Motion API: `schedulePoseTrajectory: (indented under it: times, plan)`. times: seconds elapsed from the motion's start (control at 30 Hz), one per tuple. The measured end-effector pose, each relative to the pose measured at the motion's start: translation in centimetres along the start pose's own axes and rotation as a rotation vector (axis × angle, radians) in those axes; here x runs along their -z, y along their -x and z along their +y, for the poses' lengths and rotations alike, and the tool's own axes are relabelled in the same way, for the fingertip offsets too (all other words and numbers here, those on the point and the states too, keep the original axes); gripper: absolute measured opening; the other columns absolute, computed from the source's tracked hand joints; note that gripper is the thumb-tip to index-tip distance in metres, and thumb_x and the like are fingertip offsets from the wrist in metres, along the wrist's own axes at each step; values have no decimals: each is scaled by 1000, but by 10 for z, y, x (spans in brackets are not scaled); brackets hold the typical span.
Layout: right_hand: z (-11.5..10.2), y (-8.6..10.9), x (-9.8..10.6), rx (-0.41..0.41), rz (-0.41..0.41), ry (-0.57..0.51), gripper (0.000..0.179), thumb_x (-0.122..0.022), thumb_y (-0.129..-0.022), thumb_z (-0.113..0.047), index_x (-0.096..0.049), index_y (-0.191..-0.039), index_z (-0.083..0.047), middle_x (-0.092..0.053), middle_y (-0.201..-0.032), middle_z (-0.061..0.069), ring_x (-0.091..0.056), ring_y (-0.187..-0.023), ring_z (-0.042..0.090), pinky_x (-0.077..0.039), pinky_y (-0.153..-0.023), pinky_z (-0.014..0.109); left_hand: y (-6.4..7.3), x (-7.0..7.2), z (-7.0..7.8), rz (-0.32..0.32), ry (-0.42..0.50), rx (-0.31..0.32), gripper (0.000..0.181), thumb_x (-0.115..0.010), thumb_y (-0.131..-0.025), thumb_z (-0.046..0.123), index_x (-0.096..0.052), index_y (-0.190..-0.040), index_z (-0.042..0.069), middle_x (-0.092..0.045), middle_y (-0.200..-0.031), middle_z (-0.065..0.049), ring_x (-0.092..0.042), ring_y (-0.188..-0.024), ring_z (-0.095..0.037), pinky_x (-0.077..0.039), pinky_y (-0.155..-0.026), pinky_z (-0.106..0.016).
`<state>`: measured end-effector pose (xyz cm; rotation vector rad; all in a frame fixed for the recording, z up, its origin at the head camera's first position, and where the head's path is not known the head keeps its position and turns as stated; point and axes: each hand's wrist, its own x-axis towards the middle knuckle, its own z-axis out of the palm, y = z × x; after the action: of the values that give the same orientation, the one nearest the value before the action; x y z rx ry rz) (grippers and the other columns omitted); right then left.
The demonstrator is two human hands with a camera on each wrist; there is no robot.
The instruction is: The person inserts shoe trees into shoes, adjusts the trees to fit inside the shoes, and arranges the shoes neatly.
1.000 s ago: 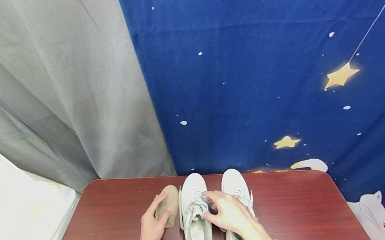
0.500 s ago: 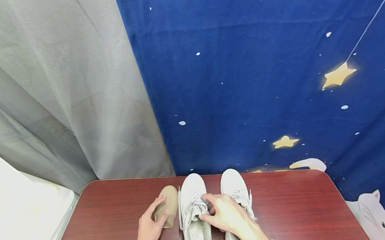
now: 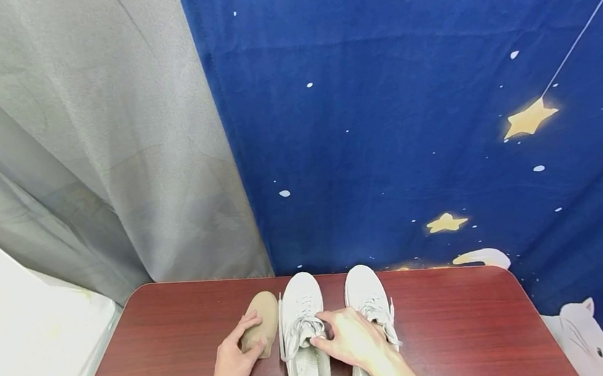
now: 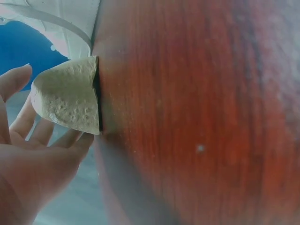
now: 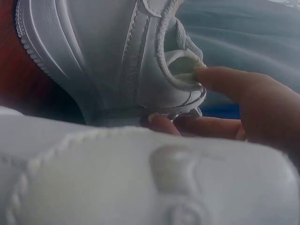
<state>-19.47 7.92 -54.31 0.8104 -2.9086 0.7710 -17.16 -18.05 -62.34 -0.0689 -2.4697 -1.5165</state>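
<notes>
A beige, toe-shaped piece like a shoe insert (image 3: 268, 317) lies on the table just left of two white sneakers; its bumpy side shows in the left wrist view. My left hand (image 3: 233, 358) lies over it with fingers spread and loosely bent. In the left wrist view the thumb stands apart from the insert (image 4: 70, 96), the fingers behind it. My right hand (image 3: 356, 338) reaches across the right sneaker (image 3: 361, 283) to the left sneaker (image 3: 299, 293). Thumb and fingers bend at its laces; in the right wrist view the thumb touches the tongue (image 5: 182, 65).
Both sneakers stand side by side, toes away from me, on a dark red wooden table (image 3: 461, 318). Behind it hang a grey curtain (image 3: 165, 166) and a blue star-patterned cloth (image 3: 354, 113). A white surface (image 3: 18, 344) lies at the left.
My left fingers and thumb have drawn slightly closer together over the insert. The right hand's thumb and fingers have narrowed their gap at the left sneaker's laces. The sneakers have not visibly moved.
</notes>
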Motion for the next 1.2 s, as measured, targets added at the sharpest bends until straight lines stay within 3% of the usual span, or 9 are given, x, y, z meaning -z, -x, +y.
schedulePoseTrajectory:
  times: [0.2, 0.4, 0.53, 0.73, 0.83, 1.07, 1.2]
  plan:
    - [-1, 1, -1, 20, 25, -13, 13, -65, -78, -35, -64, -82, -23, -44, -51, -22, -42, -47, -8, -34, -42, 15, 1, -2, -4, -14, -41, 63, 43, -79, -69, 14, -65, -109, 19, -52, -128, 3, -35, -127, -28, -22, -100, -14]
    - [-1, 2, -1, 3, 24, -29, 20, -64, -79, -34, -68, -93, -20, -49, -54, -22, -45, -50, -9, -37, -44, 15, 3, -3, -8, -46, -62, 60, 50, -81, -64, 13, -64, -110, 20, -50, -131, 3, -32, -130, -25, -20, -101, -16]
    - [0, 2, -1, -6, 19, -17, 28, -64, -79, -36, -68, -101, -19, -52, -56, -21, -46, -52, -9, -39, -46, 15, 3, -3, -9, -46, -34, 41, 54, -83, -60, 9, -64, -110, 20, -50, -131, 1, -32, -130, -27, -14, -97, -5]
    - [0, 2, -1, -14, 12, -19, 31, -64, -78, -37, -68, -103, -18, -53, -55, -21, -46, -52, -10, -41, -49, 16, 3, 0, -12, -85, -27, 52, 59, -83, -58, 7, -63, -112, 22, -48, -133, 2, -29, -131, -27, -13, -95, -3]
    - [0, 1, 0, -19, 9, -22, 31, -64, -78, -38, -68, -103, -18, -53, -55, -22, -46, -52, -10, -40, -49, 16, 2, 2, -13, -101, -29, 32, 61, -83, -58, 6, -63, -113, 23, -48, -133, 1, -30, -131, -28, -14, -96, -4]
    - [-1, 2, -1, -21, 16, -33, 31, -65, -78, -37, -69, -103, -18, -57, -59, -19, -50, -55, -9, -42, -50, 16, 0, 7, -19, -122, -101, -96, 57, -84, -58, 12, -65, -111, 24, -53, -128, -1, -40, -123, -29, -18, -96, -9]
    - [-1, 2, -1, -19, 18, -31, 31, -65, -78, -36, -69, -103, -18, -58, -60, -19, -51, -56, -8, -42, -51, 16, -1, 7, -19, -118, -129, -113, 55, -84, -59, 16, -66, -111, 25, -53, -127, -2, -42, -121, -29, -22, -95, -20]
